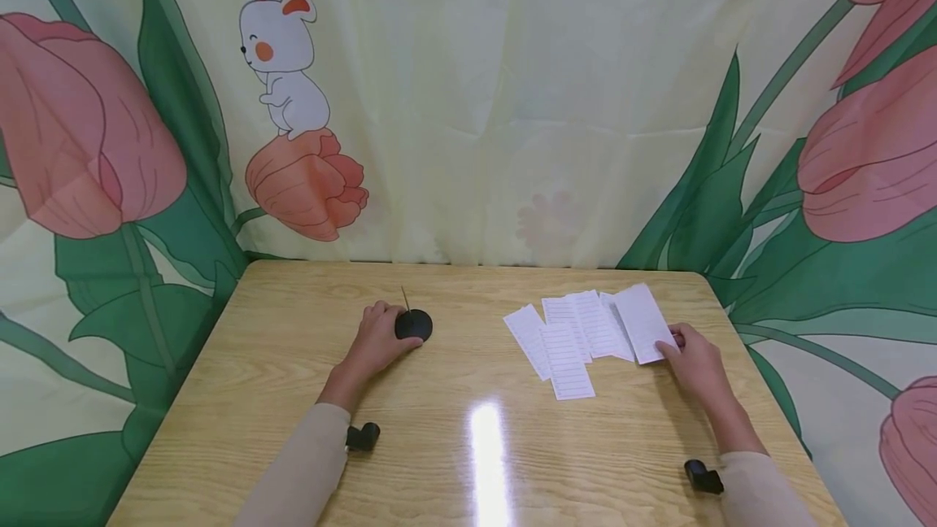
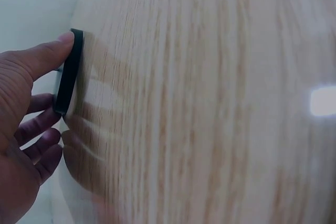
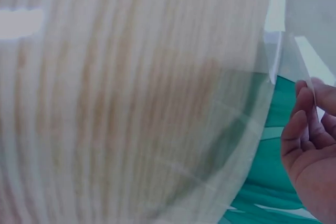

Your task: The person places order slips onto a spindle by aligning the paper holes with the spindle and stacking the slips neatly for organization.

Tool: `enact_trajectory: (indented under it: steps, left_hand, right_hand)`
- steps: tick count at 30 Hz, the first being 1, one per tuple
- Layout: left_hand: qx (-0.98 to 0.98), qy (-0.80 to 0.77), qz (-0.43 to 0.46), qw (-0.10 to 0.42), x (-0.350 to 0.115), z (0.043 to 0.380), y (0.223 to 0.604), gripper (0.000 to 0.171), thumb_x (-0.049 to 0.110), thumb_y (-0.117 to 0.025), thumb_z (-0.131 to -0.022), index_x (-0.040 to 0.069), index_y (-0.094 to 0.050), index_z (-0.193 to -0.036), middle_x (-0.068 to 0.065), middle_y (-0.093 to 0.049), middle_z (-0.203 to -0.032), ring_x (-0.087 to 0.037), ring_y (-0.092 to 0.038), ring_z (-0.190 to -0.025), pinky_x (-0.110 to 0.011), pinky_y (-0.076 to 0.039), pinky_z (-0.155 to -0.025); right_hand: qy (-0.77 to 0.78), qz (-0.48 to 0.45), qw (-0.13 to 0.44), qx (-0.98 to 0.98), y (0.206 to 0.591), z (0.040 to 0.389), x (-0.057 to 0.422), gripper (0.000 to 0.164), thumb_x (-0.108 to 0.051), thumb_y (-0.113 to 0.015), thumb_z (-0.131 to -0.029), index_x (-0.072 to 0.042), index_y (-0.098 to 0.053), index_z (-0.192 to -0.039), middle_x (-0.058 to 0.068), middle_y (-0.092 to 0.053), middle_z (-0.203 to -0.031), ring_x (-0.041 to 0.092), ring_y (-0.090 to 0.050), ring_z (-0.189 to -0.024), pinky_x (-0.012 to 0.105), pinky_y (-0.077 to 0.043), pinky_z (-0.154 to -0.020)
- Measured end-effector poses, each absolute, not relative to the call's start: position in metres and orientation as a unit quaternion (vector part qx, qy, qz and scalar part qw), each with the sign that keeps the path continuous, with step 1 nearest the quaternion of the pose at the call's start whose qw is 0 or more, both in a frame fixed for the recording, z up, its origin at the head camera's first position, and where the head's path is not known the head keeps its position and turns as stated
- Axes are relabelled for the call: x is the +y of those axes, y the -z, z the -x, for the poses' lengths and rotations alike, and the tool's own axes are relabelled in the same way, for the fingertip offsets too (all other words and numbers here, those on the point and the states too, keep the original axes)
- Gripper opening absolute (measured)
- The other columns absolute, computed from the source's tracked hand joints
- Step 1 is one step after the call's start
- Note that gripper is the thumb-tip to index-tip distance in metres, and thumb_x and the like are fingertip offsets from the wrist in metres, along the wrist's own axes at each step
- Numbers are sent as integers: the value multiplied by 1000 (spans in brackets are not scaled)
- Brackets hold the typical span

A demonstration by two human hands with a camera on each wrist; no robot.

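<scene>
The left hand (image 1: 376, 340) pinches the rim of a receipt spike (image 1: 416, 327), its thumb on one edge of the round black base and its fingers curled at the other side. The thin rod stands up from the base, leaning a little to the left in the head view; whether the base rests fully on the bench (image 1: 293, 364) or is slightly lifted, I cannot tell. Well apart from it, toward the right side of the bench, lies a loose fan of white printed slips (image 1: 569, 372), ruled with rows of lines and partly overlapping one another. The right hand (image 1: 695, 360) pinches the lower right corner of a pale paper sheet (image 1: 646, 322) between thumb and fingers; this sheet covers part of the rightmost slip, its print too faint to read, and the right wrist view shows it nearly edge-on. Both forearms wear beige sleeves (image 1: 300, 470), with a small black wrist camera (image 1: 363, 437) at each cuff. A bright glare crosses the wood grain between the arms. Behind hangs a cream curtain (image 1: 468, 104) printed with pink tulips, green leaves and a white rabbit (image 1: 285, 47) perched on a flower.
</scene>
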State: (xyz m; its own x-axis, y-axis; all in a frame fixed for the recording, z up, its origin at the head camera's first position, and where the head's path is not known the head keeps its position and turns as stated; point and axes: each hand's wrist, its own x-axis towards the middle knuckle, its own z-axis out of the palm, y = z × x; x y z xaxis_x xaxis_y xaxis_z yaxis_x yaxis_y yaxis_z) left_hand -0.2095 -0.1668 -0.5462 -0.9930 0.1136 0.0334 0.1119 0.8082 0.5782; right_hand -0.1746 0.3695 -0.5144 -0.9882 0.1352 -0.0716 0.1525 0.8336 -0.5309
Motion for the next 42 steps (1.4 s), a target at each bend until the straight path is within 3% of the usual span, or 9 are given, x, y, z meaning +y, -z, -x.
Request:
enact_trajectory:
  steps: [9,27,35,42]
  left_hand:
    - [956,-287,-61,3,-166,210,548,69,41,-85,-85,1,-62,-137,-19,-56,-128,-36,-47,-118,-51,-44,-99]
    - [961,-269,-70,0,-167,208,538,75,44,-80,-89,-3,-56,-143,-20,-56,-134,-37,-47,-123,-50,-47,-99]
    - [956,-282,-78,-7,-169,206,522,77,42,-80,-90,-3,-52,-147,-19,-54,-133,-37,-46,-125,-52,-46,-102]
    - [954,-290,-73,-8,-171,205,508,80,45,-80,-90,1,-50,-149,-18,-51,-138,-37,-44,-131,-53,-46,-106]
  right_hand:
    - [283,-47,3,958,503,179,363,43,-22,-64,-103,10,-56,-131,32,-64,-120,41,-62,-105,56,-54,-91]
    - [302,26,-3,953,463,199,325,33,-18,-69,-100,3,-63,-125,21,-70,-109,29,-67,-93,40,-59,-80]
    - [312,59,-4,948,451,203,306,30,-16,-71,-99,3,-65,-121,18,-72,-104,27,-67,-89,23,-53,-72]
    - [330,89,-1,940,444,206,290,30,-15,-71,-98,3,-65,-121,20,-72,-106,26,-67,-88,21,-52,-69]
